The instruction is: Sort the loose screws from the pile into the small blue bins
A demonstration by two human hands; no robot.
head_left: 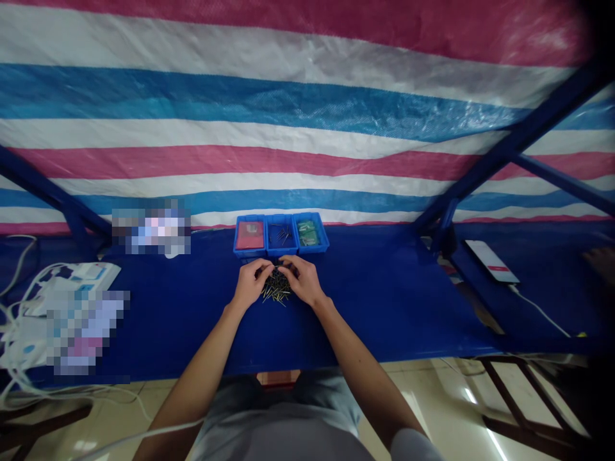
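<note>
From the remote head feed I count two hands, one loose pile, three bins, one phone and two pixelated patches.

The pile of dark pins point(276, 291) has brass-coloured tips and lies on the blue-covered bench point(384, 301), directly between and under the left hand point(248, 284) and the right hand point(303, 280). Both hands are curved over it, partly closed, and their fingertips nearly meet at its far side. I cannot tell whether either hand is gripping any pin, because the fingers cover the top of the pile.

Just beyond the hands, three blue plastic bins stand side by side, touching. The left bin point(250, 235) holds a red packet, the middle bin point(281, 234) a few dark pins, and the right bin point(310, 232) green packets. I cannot count the pins in the pile or the middle bin, nor read the packets.

A smartphone point(491, 261) lies well to the right, with a white cable attached. A white power strip point(72, 275) sits at the left, tangled with white cables. The two pixelated patches point(151, 227) point(86, 331) are unreadable. A dim hand point(598, 262), cut off by the right edge, appears to be another person's.
</note>
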